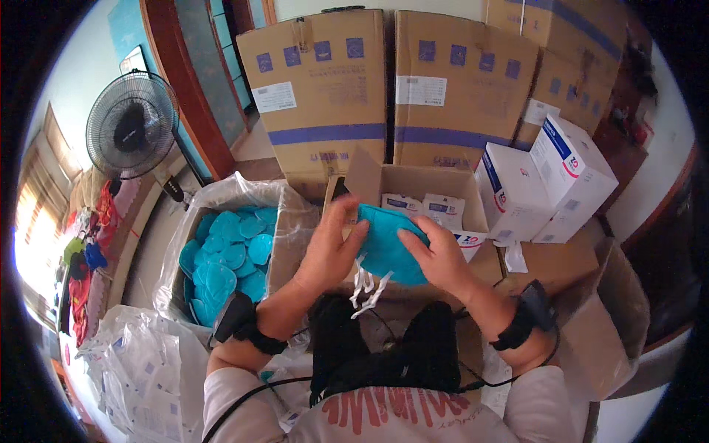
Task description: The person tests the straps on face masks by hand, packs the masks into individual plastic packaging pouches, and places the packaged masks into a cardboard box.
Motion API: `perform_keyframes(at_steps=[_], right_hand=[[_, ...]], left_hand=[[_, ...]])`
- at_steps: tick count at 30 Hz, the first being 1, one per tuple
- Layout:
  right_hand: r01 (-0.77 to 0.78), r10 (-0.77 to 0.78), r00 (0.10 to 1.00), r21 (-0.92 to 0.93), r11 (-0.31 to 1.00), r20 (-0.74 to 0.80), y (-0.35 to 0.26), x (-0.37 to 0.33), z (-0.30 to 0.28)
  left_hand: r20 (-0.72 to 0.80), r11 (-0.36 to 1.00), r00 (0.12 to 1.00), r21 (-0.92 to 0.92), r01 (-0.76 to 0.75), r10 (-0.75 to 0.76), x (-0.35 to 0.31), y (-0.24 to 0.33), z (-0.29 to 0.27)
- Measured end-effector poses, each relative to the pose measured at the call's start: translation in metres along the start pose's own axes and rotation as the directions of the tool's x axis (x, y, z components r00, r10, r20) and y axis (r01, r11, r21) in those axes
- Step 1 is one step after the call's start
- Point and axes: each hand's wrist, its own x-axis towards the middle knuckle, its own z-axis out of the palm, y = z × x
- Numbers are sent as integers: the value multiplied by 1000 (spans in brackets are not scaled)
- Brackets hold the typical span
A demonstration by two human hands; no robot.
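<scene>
Head view, looking down on both hands. Teal folded fabric face mask (387, 247) sits at picture centre, held in the air between the left hand (330, 247) at 9 o'clock of it and the right hand (441, 256) at 3 o'clock. Each hand is closed on an edge of the mask, fingers over the upper face and thumb beneath. White elastic straps (367, 288) dangle loose at 6 o'clock of the mask.

Handling, as a judgement: the mask looks very light and soft, limp enough to bend along its centre fold, not fragile, with a matte cloth surface unlikely to slip. Its side edges, where the hands now pinch it, look the best places to take hold; the hanging straps could snag on neighbouring things.

At 12 o'clock of the mask stands a small open brown cardboard carton (413, 188) holding white flat packets (425, 208). At 9 o'clock a plastic-lined cardboard box (292, 221) is filled with loose teal masks (225, 258). At 2 o'clock stand white rectangular cartons with blue and red print (546, 181). Large sealed brown shipping cartons with blue bands (391, 88) line the back at 12 o'clock. A black pedestal fan (131, 125) stands at 10 o'clock, and clear plastic bags of white packets (144, 369) lie at 7 o'clock. Black wrist-worn devices (528, 314) with cables sit on both forearms.
</scene>
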Motion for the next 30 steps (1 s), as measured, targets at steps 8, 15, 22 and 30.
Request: perform_keyframes(at_steps=[8, 15, 22, 30], right_hand=[[255, -225, 962, -211, 944, 157, -3, 14, -1], [-265, 151, 961, 611, 746, 231, 11, 9, -5], [-256, 104, 939, 466, 847, 327, 20, -4, 20], [-110, 62, 954, 150, 983, 292, 16, 5, 22]], left_hand=[[289, 563, 855, 654, -505, 431, 21, 29, 30], [25, 743, 966, 634, -215, 258, 40, 0, 21], [-260, 862, 965, 481, 158, -32, 50, -18, 6], [77, 730, 932, 599, -328, 355, 43, -7, 13]])
